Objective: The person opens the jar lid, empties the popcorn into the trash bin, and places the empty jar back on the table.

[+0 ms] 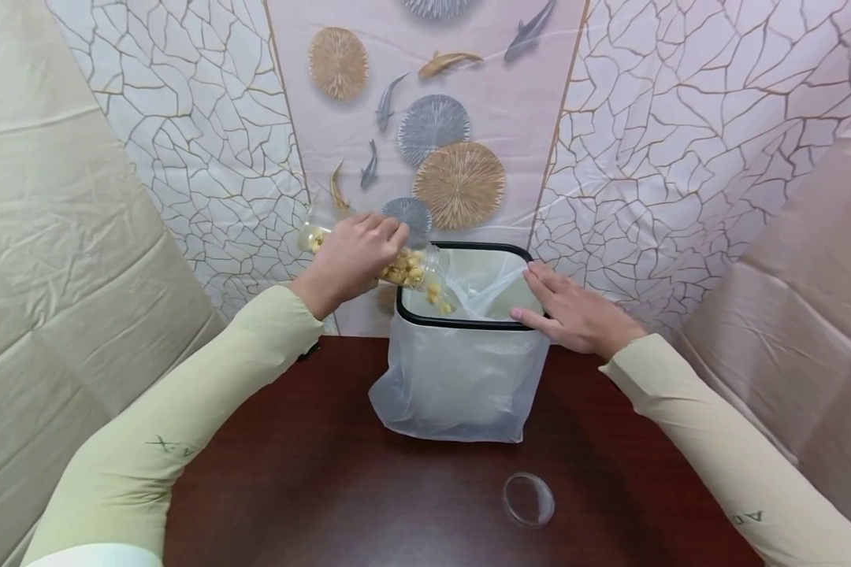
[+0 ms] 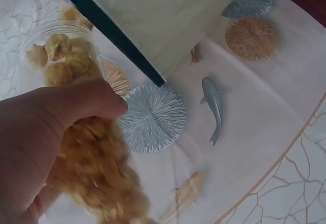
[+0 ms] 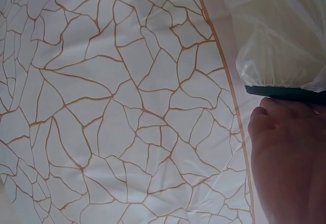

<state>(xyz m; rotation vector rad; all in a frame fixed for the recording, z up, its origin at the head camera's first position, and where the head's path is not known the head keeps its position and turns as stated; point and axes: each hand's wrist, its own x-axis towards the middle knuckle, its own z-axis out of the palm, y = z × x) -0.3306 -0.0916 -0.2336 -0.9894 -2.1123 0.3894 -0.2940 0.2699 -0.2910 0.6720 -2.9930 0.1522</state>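
My left hand grips a clear jar of popcorn, tipped with its mouth over the left part of the trash can's rim. Several popcorn pieces are dropping from the mouth into the can. In the left wrist view my thumb lies across the jar, with popcorn filling the part below it. The white trash can has a black rim and a thin translucent liner bag folded over it. My right hand rests on the right side of the rim, fingers extended.
A round clear lid lies on the dark red-brown table, in front of the can. Behind the table hangs a patterned cloth backdrop. Beige cloth drapes down on both sides.
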